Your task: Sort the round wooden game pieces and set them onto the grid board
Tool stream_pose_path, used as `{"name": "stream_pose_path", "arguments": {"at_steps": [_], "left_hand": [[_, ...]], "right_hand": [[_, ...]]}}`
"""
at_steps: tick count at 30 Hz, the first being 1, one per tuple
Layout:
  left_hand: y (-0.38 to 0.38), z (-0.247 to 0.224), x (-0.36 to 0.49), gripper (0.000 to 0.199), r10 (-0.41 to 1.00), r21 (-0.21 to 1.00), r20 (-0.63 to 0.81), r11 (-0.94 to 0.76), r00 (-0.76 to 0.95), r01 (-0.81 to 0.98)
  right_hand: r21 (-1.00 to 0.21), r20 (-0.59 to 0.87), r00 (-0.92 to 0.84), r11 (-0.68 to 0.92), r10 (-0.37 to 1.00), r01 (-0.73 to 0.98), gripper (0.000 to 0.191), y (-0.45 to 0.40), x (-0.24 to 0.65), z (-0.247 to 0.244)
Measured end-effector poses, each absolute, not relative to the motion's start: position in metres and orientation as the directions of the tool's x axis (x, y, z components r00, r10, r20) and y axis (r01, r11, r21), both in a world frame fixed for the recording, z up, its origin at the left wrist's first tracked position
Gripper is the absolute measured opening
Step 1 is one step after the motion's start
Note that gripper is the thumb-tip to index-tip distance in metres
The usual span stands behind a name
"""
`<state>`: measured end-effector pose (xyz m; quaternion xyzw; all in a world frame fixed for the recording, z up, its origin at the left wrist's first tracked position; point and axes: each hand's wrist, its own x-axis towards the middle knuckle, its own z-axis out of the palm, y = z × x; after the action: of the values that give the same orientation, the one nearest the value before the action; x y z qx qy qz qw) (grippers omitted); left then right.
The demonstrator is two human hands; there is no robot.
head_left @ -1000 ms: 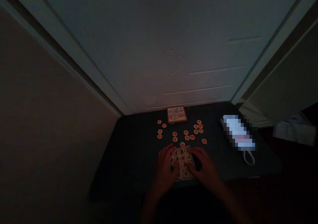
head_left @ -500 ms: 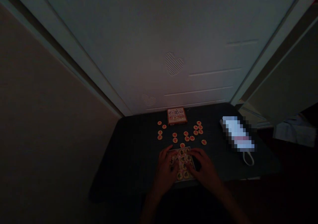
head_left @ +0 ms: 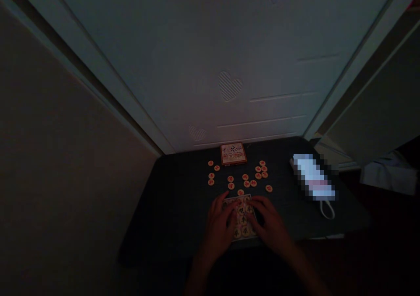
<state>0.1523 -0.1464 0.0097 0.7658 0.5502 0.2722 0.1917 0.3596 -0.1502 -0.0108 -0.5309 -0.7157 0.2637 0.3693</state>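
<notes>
A shallow square box (head_left: pixel 246 238) of Chinese chess pieces lies near the table's front edge. Round pale pieces (head_left: pixel 245 231) with dark characters fill what I can see of it. My left hand (head_left: pixel 218 228) covers the box's left side, its index finger reaching over the upper pieces and its thumb apart and lower down. Along the right rim, my right hand (head_left: pixel 271 223) has its index finger and thumb apart, tips at the right-hand pieces. Neither hand visibly lifts a piece. The left-hand pieces are hidden under my left hand.
Several loose pieces with red characters (head_left: pixel 246 184) lie scattered beyond the box. A printed box lid (head_left: pixel 233 154) rests at the back of the dark table (head_left: pixel 170 208), against a white panel (head_left: pixel 164 68). A blurred-out bright phone-like device (head_left: pixel 313 177) with a strap loop (head_left: pixel 327 209) lies right.
My left index finger has moved right across the upper pieces, and the left hand now covers more of them. My right hand has hardly moved. The loose red pieces stay put.
</notes>
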Motion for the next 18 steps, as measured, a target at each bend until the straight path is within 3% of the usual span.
{"name": "stream_pose_path", "arguments": {"at_steps": [9, 18], "left_hand": [[-0.145, 0.009, 0.152, 0.042, 0.947, 0.607, 0.204, -0.322, 0.250, 0.727], [-0.141, 0.005, 0.133, 0.032, 0.969, 0.745, 0.228, -0.238, 0.098, 0.623]], "right_hand": [[-0.750, 0.257, -0.207, 0.329, 0.944, 0.574, 0.041, -0.151, 0.360, -0.010], [-0.815, 0.249, -0.093, 0.261, 0.964, 0.517, 0.027, -0.149, 0.363, -0.007]]}}
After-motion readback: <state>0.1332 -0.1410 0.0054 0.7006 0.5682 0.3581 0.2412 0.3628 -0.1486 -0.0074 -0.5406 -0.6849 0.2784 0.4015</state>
